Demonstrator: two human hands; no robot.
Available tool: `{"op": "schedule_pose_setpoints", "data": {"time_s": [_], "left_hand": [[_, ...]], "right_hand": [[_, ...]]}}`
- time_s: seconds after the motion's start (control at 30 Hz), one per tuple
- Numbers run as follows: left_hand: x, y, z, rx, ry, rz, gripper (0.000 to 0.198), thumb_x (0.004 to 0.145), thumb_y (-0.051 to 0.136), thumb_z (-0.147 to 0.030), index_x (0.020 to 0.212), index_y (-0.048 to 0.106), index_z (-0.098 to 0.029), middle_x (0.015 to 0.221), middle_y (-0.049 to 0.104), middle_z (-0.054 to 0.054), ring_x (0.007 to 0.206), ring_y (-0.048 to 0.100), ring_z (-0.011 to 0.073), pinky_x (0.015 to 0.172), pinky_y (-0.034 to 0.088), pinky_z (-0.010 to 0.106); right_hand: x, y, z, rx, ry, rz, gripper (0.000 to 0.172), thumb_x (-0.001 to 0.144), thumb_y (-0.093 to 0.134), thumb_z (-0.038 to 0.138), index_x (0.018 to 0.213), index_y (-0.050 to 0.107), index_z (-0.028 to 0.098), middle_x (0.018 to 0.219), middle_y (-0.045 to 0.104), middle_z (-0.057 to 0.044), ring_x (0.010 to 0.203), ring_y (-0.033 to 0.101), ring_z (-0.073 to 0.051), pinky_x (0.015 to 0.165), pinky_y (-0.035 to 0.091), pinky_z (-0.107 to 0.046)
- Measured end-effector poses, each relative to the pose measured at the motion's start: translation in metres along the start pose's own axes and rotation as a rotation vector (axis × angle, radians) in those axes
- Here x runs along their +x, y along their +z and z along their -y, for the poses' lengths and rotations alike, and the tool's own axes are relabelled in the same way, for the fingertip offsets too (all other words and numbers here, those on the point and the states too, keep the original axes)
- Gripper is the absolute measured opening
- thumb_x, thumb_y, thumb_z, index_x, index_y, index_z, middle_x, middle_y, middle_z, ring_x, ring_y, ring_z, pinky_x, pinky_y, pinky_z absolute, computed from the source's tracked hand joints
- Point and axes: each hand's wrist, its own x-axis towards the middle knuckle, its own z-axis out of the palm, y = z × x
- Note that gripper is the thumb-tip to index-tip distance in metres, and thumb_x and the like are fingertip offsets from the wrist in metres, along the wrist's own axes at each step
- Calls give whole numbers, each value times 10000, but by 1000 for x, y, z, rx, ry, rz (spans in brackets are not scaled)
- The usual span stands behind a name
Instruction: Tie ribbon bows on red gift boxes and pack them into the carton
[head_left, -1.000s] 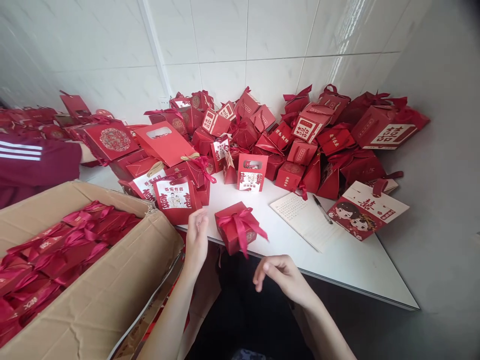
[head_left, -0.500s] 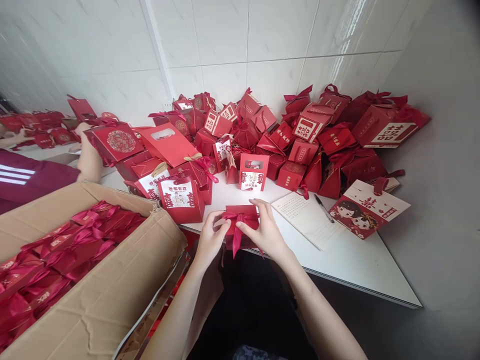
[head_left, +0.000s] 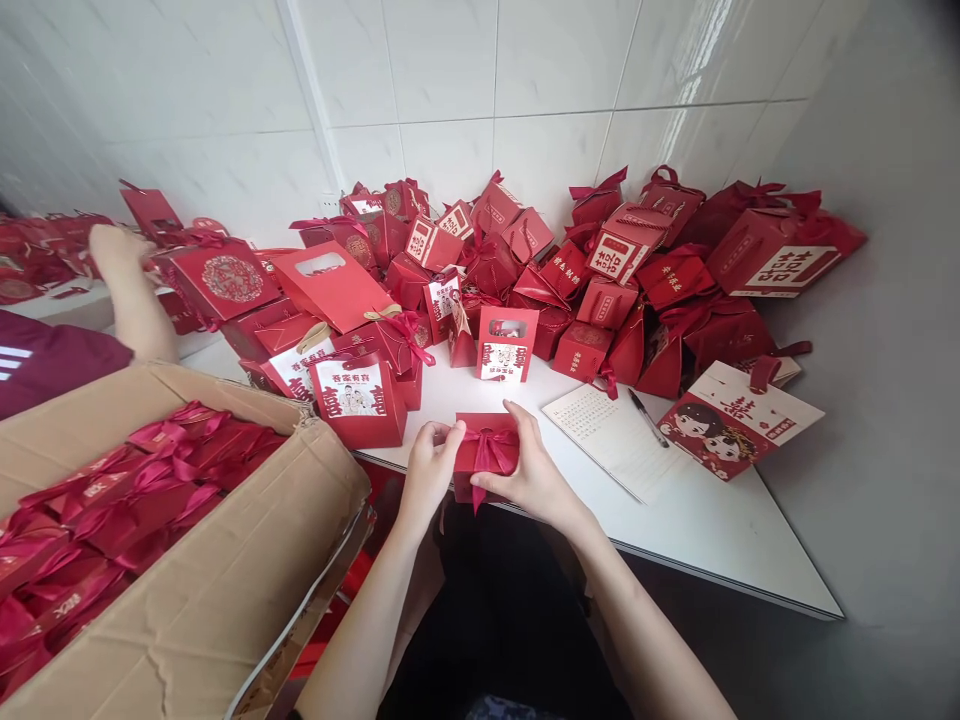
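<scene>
A small red gift box (head_left: 475,421) sits at the table's front edge, right before my body. Across its top lies a crimson ribbon bow (head_left: 491,456), with one tail hanging down the near side. My left hand (head_left: 433,468) is closed at the box's left side, its thumb by the left end of the bow. From the right, my right hand (head_left: 531,470) grips the box, thumb over the ribbon tail and fingers along the far right side. The undersides of the fingers are hidden. Just behind stands a red box with a printed white label (head_left: 505,362).
An open carton (head_left: 247,545) full of ribboned red boxes stands at left. Many red gift boxes (head_left: 517,245) are heaped along the wall. On the right lie a written paper sheet (head_left: 592,430), a pen (head_left: 646,418) and a cartoon-printed box (head_left: 731,425). Another person's arm (head_left: 139,300) reaches in at far left.
My left thumb has moved up and outward to the bow's left end. My right thumb has slid down onto the ribbon tail, and the bow looks flatter. The other person's arm has shifted left.
</scene>
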Motion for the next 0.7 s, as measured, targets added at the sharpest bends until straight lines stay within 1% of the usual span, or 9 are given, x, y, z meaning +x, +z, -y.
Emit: {"op": "schedule_pose_setpoints", "data": {"time_s": [0.13,0.27,0.37,0.43,0.5,0.57,0.6,0.67,0.7], "left_hand": [[2,-1,4,12,46,4,244,777,555,-409,702,517,-180,743,591,9,780,604,182,766,454,291],[0,-1,10,-17,100,-36,236,782,561,-408,741,542,-177,771,606,16,811,605,183,774,464,286],[-3,1,12,-49,118,-51,222,788,563,-393,756,555,-174,788,623,26,832,615,186,789,474,292],[-4,2,10,-62,130,-60,206,796,561,-376,765,563,-172,801,633,32,840,622,184,793,484,295],[-7,3,6,-68,170,-86,184,806,561,-351,772,566,-171,798,641,36,824,632,178,769,502,289],[-11,3,0,-36,294,-148,138,816,568,-307,780,566,-174,780,641,28,787,635,159,742,512,274],[-14,3,-5,0,405,-185,97,820,574,-269,788,565,-177,767,635,18,762,630,145,725,513,261],[-22,1,-17,93,702,-247,40,806,599,-167,805,562,-183,737,614,-2,709,606,119,677,507,237],[-26,0,-25,140,861,-267,90,786,617,-117,815,564,-183,723,602,-8,690,590,113,654,504,235]], "right_hand": [[-4,4,-6,35,-21,-58,1019,628,759,405,1414,130,250,1452,230,-142,1365,229,-286,1104,247,-497],[-10,8,-15,150,-22,-111,1067,632,759,404,1428,63,255,1482,195,-146,1361,248,-288,1081,300,-483],[-13,13,-25,207,-19,-140,1063,648,750,394,1427,40,261,1462,237,-156,1330,315,-284,1060,332,-490],[-14,16,-31,183,-58,-193,1046,646,753,386,1423,63,269,1430,277,-154,1308,348,-287,1049,342,-507],[-15,18,-35,124,-159,-258,1020,640,760,372,1416,105,283,1398,296,-141,1307,342,-294,1043,347,-520],[-15,16,-33,56,-295,-311,984,653,756,338,1412,130,305,1379,294,-124,1315,322,-295,1037,354,-527],[-14,14,-30,27,-367,-333,970,663,750,315,1412,133,317,1373,291,-118,1318,314,-294,1031,360,-533],[-14,7,-22,-10,-501,-385,958,685,733,265,1416,118,336,1373,275,-111,1319,305,-293,1014,372,-549],[-13,3,-16,-22,-565,-416,961,691,728,248,1418,106,344,1374,270,-109,1316,306,-295,1007,374,-560]]}}
